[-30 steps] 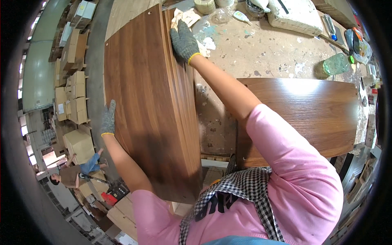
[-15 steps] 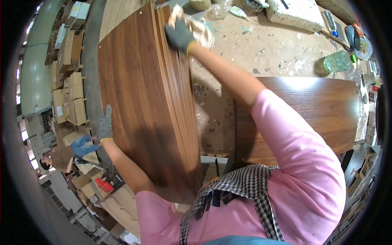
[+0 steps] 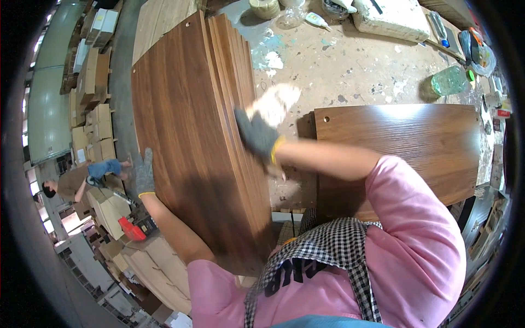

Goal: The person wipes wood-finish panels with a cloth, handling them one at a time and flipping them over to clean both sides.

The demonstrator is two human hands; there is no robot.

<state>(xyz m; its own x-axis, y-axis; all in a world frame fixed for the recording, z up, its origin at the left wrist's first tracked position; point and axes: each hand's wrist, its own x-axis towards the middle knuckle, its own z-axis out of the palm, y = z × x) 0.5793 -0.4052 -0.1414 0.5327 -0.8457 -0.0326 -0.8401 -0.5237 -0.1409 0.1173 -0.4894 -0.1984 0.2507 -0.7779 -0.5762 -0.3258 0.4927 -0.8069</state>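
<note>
A stack of brown wood-grain boards (image 3: 180, 120) stands in front of me, its layered edges facing right. My right hand (image 3: 257, 135), in a dark grey glove with a yellow cuff, is closed on a pale cloth (image 3: 280, 103). Blurred by motion, the cloth sticks out to the right of the stack, while the glove is against the board edges about midway along. My left hand (image 3: 145, 174), in a lighter grey glove, rests along the left edge of the top board, fingers stretched out. Its thumb side is partly hidden by the blur.
Another brown board pile (image 3: 399, 153) lies to the right on the paint-spotted table (image 3: 339, 71). Farther back are a glue bottle (image 3: 317, 21), a roll of tape (image 3: 264, 7), a white block (image 3: 391, 19) and a green-tinted jar (image 3: 449, 82). Cartons (image 3: 95, 74) and another person (image 3: 76, 183) are at left.
My right hand has drawn the cloth from the far end of the stack nearer to me along its right edge. The left hand stays nearly in place. The other person has shifted.
</note>
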